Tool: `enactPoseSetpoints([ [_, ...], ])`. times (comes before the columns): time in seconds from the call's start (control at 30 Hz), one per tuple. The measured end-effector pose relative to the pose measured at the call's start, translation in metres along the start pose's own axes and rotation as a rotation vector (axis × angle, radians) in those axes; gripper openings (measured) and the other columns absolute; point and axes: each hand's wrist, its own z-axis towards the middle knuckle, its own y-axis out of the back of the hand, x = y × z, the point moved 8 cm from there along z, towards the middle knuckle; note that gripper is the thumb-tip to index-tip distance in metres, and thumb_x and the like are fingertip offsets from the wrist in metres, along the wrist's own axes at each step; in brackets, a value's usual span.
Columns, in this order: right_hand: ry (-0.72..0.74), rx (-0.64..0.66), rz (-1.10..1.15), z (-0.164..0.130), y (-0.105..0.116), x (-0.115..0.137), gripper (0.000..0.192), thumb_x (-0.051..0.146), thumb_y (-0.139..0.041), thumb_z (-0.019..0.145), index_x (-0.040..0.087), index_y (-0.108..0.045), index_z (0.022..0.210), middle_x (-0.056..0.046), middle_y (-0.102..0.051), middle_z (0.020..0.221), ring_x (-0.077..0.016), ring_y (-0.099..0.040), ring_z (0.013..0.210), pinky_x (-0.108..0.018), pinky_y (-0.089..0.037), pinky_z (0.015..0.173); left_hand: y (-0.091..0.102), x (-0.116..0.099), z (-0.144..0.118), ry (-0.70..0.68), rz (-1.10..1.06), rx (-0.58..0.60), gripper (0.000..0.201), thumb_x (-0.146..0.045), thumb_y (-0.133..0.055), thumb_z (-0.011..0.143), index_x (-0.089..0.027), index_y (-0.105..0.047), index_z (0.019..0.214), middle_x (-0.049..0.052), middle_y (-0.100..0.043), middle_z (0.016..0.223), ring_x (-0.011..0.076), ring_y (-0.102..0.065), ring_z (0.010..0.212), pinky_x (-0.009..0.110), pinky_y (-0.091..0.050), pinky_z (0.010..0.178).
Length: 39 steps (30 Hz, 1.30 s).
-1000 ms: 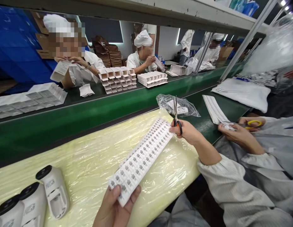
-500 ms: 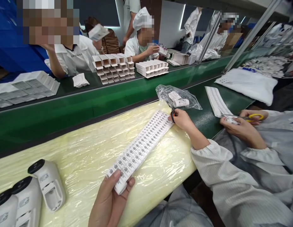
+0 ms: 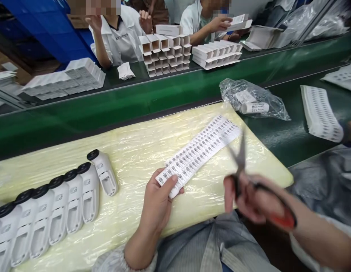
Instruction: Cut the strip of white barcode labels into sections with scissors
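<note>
White strips (image 3: 198, 147) are stretching over the yellow surface (image 3: 141, 151); we're pinching their near end in our left hand (image 3: 160, 196), thumb on top, probably stopping them sliding, while our right hand (image 3: 249, 198) is gripping scissors (image 3: 241, 163), blades spread.

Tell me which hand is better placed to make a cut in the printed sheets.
Probably the right hand: it has the scissors, blades parted, near the printed sheets. The left hand grips the sheets' near end, so it seems better suited to steadying them.
</note>
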Motion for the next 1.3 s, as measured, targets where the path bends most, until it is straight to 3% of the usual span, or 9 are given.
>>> enactPoseSetpoints([
  [0.1,-0.221,0.377,0.132,-0.032,-0.066,-0.036,0.067,0.081,-0.060,0.080,0.014,-0.065,0.080,-0.004,-0.060,0.064,-0.0089,-0.043,0.049,-0.021,-0.032,0.045,-0.001,0.001,0.001,-0.009,0.016,0.021,0.053,-0.032,-0.097,0.052,-0.015,-0.061,0.088,0.001,-0.073,0.089,0.0117,-0.066,0.067,0.020,-0.058,0.051],
  [0.2,-0.327,0.466,0.195,-0.037,-0.092,-0.057,0.075,0.089,-0.056,0.075,0.014,-0.059,0.073,0.001,-0.051,0.058,-0.0062,-0.036,0.047,-0.019,-0.025,0.045,-0.002,0.001,0.001,-0.022,0.036,0.050,0.055,-0.035,-0.096,0.055,-0.017,-0.058,0.090,0.000,-0.073,0.087,0.0102,-0.065,0.060,0.021,-0.057,0.050],
  [0.3,-0.296,0.417,0.176,-0.025,-0.095,-0.058,0.076,0.090,-0.056,0.073,0.014,-0.058,0.069,0.002,-0.048,0.056,-0.0077,-0.038,0.052,-0.020,-0.029,0.050,-0.005,0.001,0.000,-0.035,0.058,0.080,0.054,-0.036,-0.094,0.058,-0.018,-0.054,0.090,-0.001,-0.073,0.083,0.0094,-0.063,0.053,0.021,-0.055,0.050],
  [0.5,-0.324,0.375,0.187,-0.012,-0.099,-0.054,0.070,0.086,-0.064,0.070,0.017,-0.054,0.071,-0.002,-0.059,0.063,-0.0091,-0.042,0.052,-0.021,-0.028,0.048,-0.008,-0.001,-0.003,-0.048,0.076,0.113,0.052,-0.036,-0.091,0.063,-0.018,-0.051,0.092,-0.001,-0.073,0.080,0.0103,-0.063,0.049,0.022,-0.053,0.051],
  [0.87,-0.405,0.372,0.173,-0.011,-0.095,-0.060,0.064,0.079,-0.069,0.071,0.018,-0.052,0.069,0.001,-0.057,0.056,-0.0059,-0.032,0.042,-0.020,-0.021,0.039,-0.007,0.005,-0.004,-0.003,0.054,0.116,0.057,-0.038,-0.094,0.059,-0.017,-0.053,0.093,0.000,-0.073,0.088,0.0087,-0.064,0.058,0.021,-0.057,0.052],
  [1.0,-0.397,0.373,0.182,-0.011,-0.095,-0.059,0.063,0.079,-0.070,0.071,0.018,-0.052,0.069,0.001,-0.057,0.055,-0.0060,-0.032,0.043,-0.021,-0.022,0.042,-0.007,0.006,-0.005,0.022,0.040,0.111,0.058,-0.039,-0.095,0.057,-0.017,-0.055,0.092,0.001,-0.072,0.090,0.0104,-0.065,0.067,0.021,-0.059,0.053],
  [1.3,-0.386,0.373,0.189,-0.010,-0.093,-0.067,0.058,0.071,-0.073,0.074,0.017,-0.054,0.066,0.001,-0.057,0.053,-0.0078,-0.040,0.049,-0.021,-0.022,0.046,-0.008,0.006,-0.005,0.028,0.051,0.118,0.056,-0.039,-0.095,0.057,-0.018,-0.055,0.091,0.001,-0.071,0.089,0.0106,-0.064,0.064,0.021,-0.058,0.051],
])
